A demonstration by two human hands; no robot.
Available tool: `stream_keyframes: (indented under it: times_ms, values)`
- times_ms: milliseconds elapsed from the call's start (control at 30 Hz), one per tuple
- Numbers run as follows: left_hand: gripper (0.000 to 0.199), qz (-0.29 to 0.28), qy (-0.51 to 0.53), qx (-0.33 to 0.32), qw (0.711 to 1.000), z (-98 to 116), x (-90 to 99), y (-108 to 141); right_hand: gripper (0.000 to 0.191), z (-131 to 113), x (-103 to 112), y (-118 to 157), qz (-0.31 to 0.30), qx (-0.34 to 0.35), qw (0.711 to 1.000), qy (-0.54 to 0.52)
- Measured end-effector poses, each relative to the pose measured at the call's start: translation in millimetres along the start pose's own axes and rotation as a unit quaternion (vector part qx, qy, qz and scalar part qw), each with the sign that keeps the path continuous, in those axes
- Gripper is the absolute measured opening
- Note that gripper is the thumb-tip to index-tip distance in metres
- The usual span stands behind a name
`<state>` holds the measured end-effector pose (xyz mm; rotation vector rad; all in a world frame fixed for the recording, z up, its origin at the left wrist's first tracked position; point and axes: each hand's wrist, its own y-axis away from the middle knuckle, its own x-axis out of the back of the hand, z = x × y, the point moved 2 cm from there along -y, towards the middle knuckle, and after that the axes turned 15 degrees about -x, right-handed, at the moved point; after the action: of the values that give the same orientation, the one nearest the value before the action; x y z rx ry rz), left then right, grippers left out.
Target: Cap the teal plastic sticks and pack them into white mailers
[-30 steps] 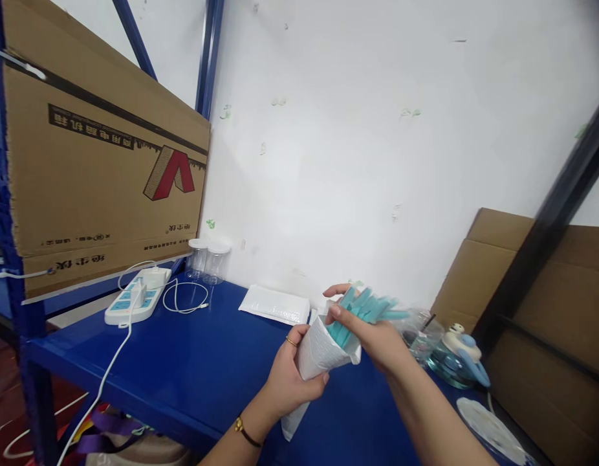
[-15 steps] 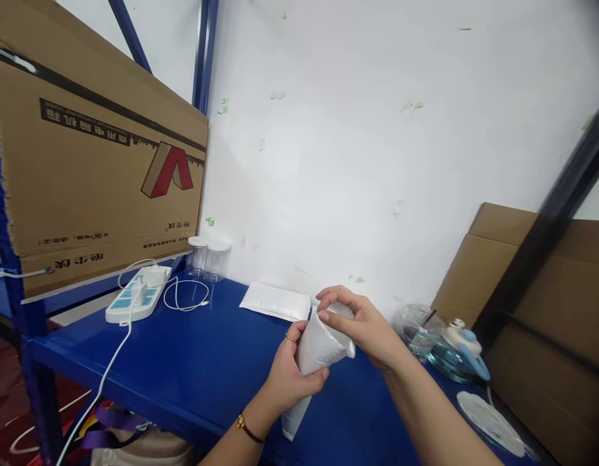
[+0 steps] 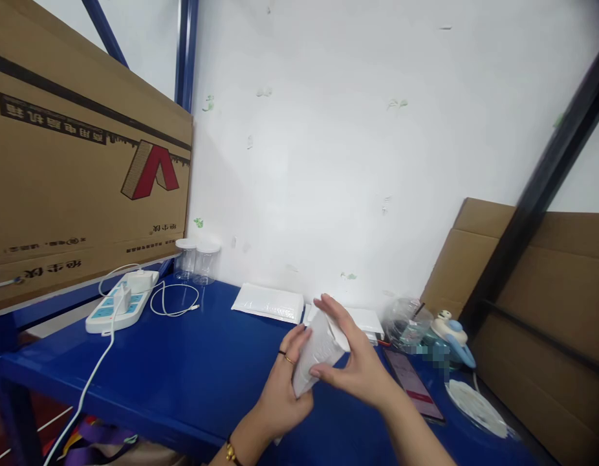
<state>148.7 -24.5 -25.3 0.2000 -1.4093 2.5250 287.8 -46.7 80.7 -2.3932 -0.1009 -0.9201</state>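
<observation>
A white bubble mailer (image 3: 319, 353) is held up between my two hands above the blue tabletop (image 3: 217, 349). My left hand (image 3: 284, 388) is wrapped round its lower left side. On its right edge, the fingers and thumb of my right hand (image 3: 360, 366) grip it near the upper end. Its opening and anything inside cannot be made out. Another white bubble mailer (image 3: 268, 302) lies flat behind my hands, against the wall. More flat white packages (image 3: 370, 321) lie partly hidden behind my right hand.
To the left sit a power strip (image 3: 98, 320) with cables and two clear jars (image 3: 206, 264). A large cardboard box (image 3: 86, 181) stands behind them. At the right are a phone (image 3: 413, 383), a plastic cup (image 3: 406, 323), a blue teapot-like container (image 3: 449, 333) and a white disc (image 3: 477, 408).
My right hand has moved from the mailer's open mouth to grip its right side, and the mouth has closed up. The view has shifted, bringing the phone and more packages into sight.
</observation>
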Motion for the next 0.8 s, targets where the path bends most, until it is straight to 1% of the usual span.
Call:
stream_keyframes:
  times_ms: [100, 167, 267, 333, 367, 400, 467, 533, 567, 600, 633, 667, 700, 733, 767, 800]
  values:
    - [0.075, -0.068, 0.06, 0.016, 0.996, 6, 8.6, 0, 0.082, 3, 19, -5, -0.094, 0.024, 0.994, 0.043]
    - [0.064, -0.104, 0.111, 0.047, 0.987, 8, 18.0, -3, 0.074, 3, 28, -4, -0.132, 0.01, 0.99, 0.051]
    - [0.041, -0.157, 0.183, 0.125, 0.962, 6, 31.8, -8, 0.056, 2, 34, 1, -0.139, -0.035, 0.988, 0.063]
    - [0.026, -0.181, 0.205, 0.165, 0.948, 1, 39.2, -12, 0.046, 2, 31, 4, -0.13, -0.056, 0.986, 0.085]
    - [0.019, -0.188, 0.206, 0.175, 0.944, -2, 42.3, -15, 0.04, 2, 28, 4, -0.127, -0.057, 0.986, 0.095]
    - [0.016, -0.193, 0.203, 0.179, 0.943, -6, 44.8, -18, 0.031, 3, 25, 4, -0.128, -0.055, 0.985, 0.1]
    - [0.02, -0.203, 0.187, 0.179, 0.945, -15, 48.6, -24, 0.015, 7, 18, -1, -0.142, -0.051, 0.985, 0.087]
    - [0.027, -0.205, 0.162, 0.17, 0.95, -26, 52.7, -32, 0.019, 19, 15, -13, -0.168, -0.079, 0.982, 0.039]
    - [0.03, -0.188, 0.15, 0.164, 0.957, -33, 56.1, -36, 0.023, 28, 16, -20, -0.173, -0.11, 0.979, 0.005]
    - [0.034, -0.15, 0.138, 0.159, 0.966, -41, 60.9, -40, 0.026, 39, 20, -29, -0.168, -0.154, 0.973, -0.033]
    - [0.039, -0.092, 0.123, 0.159, 0.975, -50, 67.3, -43, 0.029, 52, 26, -38, -0.144, -0.195, 0.968, -0.069]
    - [0.042, -0.015, 0.104, 0.165, 0.981, -60, 75.1, -44, 0.032, 67, 34, -46, -0.109, -0.229, 0.962, -0.102]
    - [0.045, 0.071, 0.078, 0.179, 0.978, -71, 83.7, -44, 0.034, 82, 43, -54, -0.077, -0.26, 0.953, -0.135]
    - [0.047, 0.149, 0.048, 0.202, 0.967, -82, 92.0, -42, 0.034, 99, 52, -60, -0.034, -0.283, 0.943, -0.172]
    - [0.048, 0.21, 0.021, 0.228, 0.951, -92, 99.2, -39, 0.035, 116, 60, -65, 0.007, -0.301, 0.932, -0.204]
    - [0.048, 0.251, 0.004, 0.255, 0.934, -101, 104.7, -34, 0.037, 134, 66, -69, 0.029, -0.321, 0.923, -0.21]
